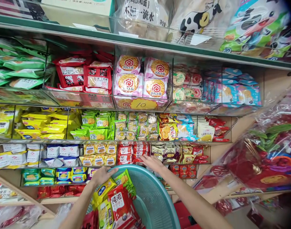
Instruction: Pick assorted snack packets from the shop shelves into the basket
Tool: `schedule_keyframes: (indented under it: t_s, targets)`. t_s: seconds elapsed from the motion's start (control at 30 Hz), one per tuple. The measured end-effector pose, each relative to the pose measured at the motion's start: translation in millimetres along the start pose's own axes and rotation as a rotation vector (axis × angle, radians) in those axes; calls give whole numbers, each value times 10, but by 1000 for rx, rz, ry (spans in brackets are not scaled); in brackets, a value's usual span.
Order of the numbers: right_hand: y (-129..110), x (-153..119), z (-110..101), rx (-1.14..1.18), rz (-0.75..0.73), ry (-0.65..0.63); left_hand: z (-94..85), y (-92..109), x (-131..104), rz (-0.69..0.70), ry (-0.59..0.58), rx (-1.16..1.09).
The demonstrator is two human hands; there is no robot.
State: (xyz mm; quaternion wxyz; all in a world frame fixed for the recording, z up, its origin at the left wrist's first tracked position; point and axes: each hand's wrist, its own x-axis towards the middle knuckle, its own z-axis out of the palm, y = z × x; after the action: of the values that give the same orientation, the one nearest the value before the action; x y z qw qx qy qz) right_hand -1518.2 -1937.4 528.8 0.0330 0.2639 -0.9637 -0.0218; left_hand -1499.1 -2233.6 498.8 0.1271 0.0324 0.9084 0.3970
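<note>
1. Our left hand (102,176) is bent over the far-left rim of a teal basket (156,195), closed on its edge; how far the fingers wrap underneath is hidden from us.
2. Our right hand (153,162) reaches over the basket's far rim, its fingers loosely stretched and parted. We see nothing in its grasp.
3. Its fingertips are at the red packets (125,154) on a lower shelf; we cannot tell whether they touch the wrapping.
4. In the basket, towards its left side, we have a heap of snacks: a large red packet (120,203) lies in front, a green packet (126,183) leans behind it, and a yellow packet (104,190) sits just below our left hand. The right part of the basket shows bare mesh.
5. On the shelf, to the left of the red packets, we see Cookies packs (100,154); to their right stand cream-and-brown packets (168,152).
6. Directly above, we find round biscuits (137,125) in clear wrappers, and higher up, pink-edged packs (130,84) behind a yellow tag (144,104) marked 10.
</note>
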Motion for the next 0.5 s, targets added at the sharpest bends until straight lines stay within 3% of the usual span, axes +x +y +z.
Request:
schedule_keyframes:
  t_s: [0.5]
  targets:
    - [-36,33,-96,-35,13,-14,16,5,46,59,-27,-30]
